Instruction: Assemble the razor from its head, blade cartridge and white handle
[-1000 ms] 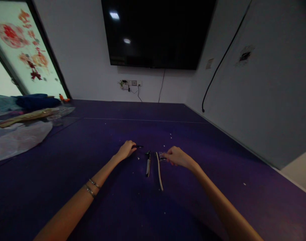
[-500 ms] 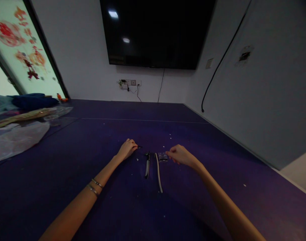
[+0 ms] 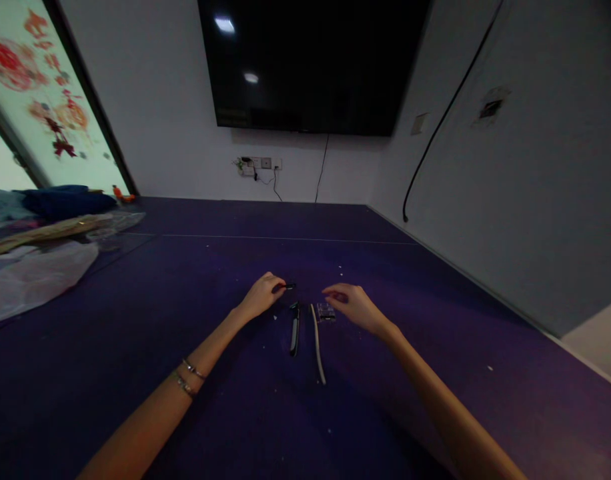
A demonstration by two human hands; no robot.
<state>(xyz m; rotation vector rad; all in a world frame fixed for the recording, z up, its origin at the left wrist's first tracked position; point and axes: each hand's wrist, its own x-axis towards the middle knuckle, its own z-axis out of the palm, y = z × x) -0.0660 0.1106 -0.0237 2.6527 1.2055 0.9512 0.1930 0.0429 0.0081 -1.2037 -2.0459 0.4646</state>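
My left hand [image 3: 263, 295] pinches a small dark stick-like piece [image 3: 290, 286], whose end juts out to the right of the fingertips; its kind is too small to make out. Across from it, my right hand [image 3: 354, 305] hovers with thumb and fingers apart and nothing visible between them. Just below its fingertips lies a small clear pack [image 3: 326, 312] with dark bits in it. Beside the pack, a short length of white cable [image 3: 318, 350] runs toward me. Left of the cable is a slim black and grey hand tool [image 3: 294, 330], lying lengthwise.
The purple surface [image 3: 210, 400] carries scattered white specks. Plastic sheeting [image 3: 45, 280] and blue cloth [image 3: 65, 202] are heaped at the left. Behind are a wall-mounted television [image 3: 315, 67] and wall sockets [image 3: 260, 163]; a black cable [image 3: 450, 107] hangs along the right wall.
My left hand has moved right and slightly away from me with the dark piece. My right hand has shifted a little left and its fingers have spread above the clear pack.
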